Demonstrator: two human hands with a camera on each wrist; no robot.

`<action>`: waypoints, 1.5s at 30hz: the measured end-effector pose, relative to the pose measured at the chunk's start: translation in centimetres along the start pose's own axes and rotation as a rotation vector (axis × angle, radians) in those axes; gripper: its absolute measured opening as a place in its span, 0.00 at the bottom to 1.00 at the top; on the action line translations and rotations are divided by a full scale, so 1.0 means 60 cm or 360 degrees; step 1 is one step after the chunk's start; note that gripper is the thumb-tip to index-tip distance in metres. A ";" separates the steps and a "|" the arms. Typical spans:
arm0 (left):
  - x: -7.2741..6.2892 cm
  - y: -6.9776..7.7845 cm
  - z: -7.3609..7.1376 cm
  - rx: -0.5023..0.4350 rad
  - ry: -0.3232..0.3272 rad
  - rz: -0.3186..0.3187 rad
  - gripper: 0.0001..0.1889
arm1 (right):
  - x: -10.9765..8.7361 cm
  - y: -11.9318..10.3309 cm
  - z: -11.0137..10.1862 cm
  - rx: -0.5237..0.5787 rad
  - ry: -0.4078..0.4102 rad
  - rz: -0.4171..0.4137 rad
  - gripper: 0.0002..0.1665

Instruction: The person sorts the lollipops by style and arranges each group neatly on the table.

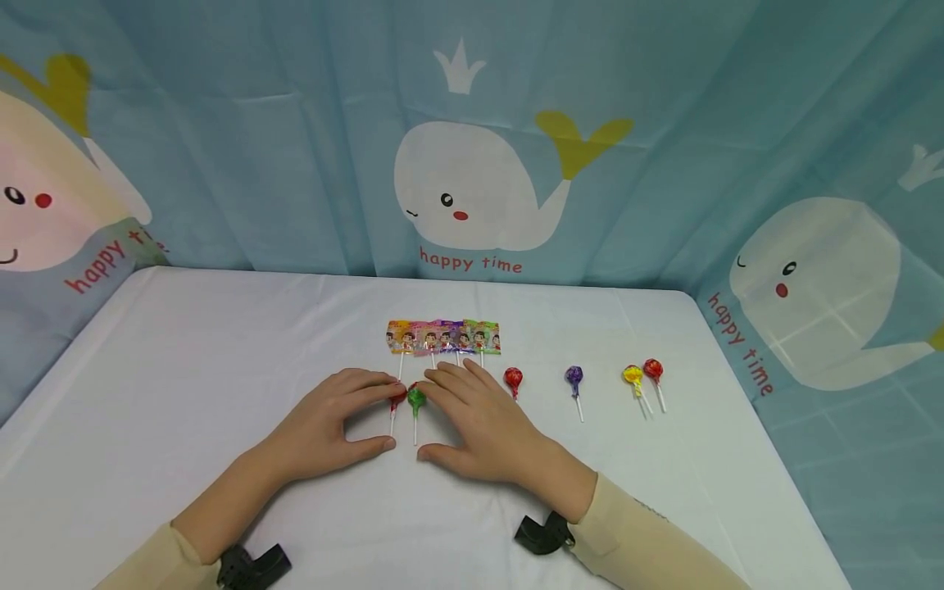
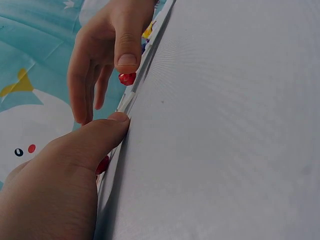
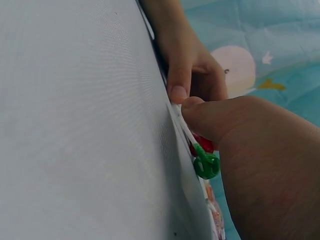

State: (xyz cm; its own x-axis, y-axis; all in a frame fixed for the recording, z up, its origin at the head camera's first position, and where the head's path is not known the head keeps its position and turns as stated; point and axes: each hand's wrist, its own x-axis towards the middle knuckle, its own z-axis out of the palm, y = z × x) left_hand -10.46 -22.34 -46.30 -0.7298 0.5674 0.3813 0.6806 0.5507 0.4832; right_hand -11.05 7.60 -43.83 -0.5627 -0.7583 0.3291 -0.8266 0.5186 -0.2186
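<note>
Blue curtain behind, 3 white whales printed on it, "happy time" x3 in red. White cloth-covered worktop in front, takes up most of lower view. 2 beige sleeves, 2 hands, 1 black wrist mount per arm. L hand: fingers reaching fwd, slightly bent, thumb well apart from index; index tip at head of a red lollipop, thumb tip near its stick; no grip seen, contact unclear. R hand: fingers spread, thumb apart, index tip at head of green lollipop, thumb near stick end; no grip seen, can't tell if touching. 4 flat-wrapped lollipops in 1 row just beyond hands, edges overlapping: orange, pink, purple, green wrappers w/ cartoon faces, sticks twd person. Round ones: 6 clearly seen (3 red, 1 each green, purple, yellow). Red + green pair lies side by side btwn hands, shiny wrap, thin white sticks pointing twd person. Other 4 out to the right: 2nd red just past R hand, purple one on its own, yellow one + 3rd red close together.
</note>
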 end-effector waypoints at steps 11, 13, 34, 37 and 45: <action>0.000 -0.002 0.002 0.0011 -0.0006 -0.0003 0.38 | -0.009 0.004 -0.004 -0.0043 -0.0005 0.0012 0.47; 0.001 -0.001 0.001 0.0013 -0.0010 -0.0007 0.38 | -0.010 0.006 -0.004 -0.0053 -0.0003 0.0010 0.46; -0.002 -0.001 0.002 0.0013 -0.0005 -0.0011 0.38 | -0.024 0.016 -0.011 -0.0123 -0.0006 0.0011 0.45; -0.003 -0.001 0.003 0.0011 -0.0006 -0.0014 0.38 | -0.026 0.018 -0.011 -0.0143 0.0000 0.0011 0.45; -0.002 0.000 0.000 0.0011 -0.0009 -0.0008 0.38 | -0.030 0.022 -0.011 -0.0160 -0.0004 0.0021 0.45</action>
State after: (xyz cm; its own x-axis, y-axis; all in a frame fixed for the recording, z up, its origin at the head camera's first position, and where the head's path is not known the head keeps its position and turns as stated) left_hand -10.37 -22.40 -46.37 -0.7327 0.5680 0.3748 0.6776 0.5576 0.4796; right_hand -11.10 9.89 -44.10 -0.5737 -0.7520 0.3245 -0.8145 0.5655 -0.1294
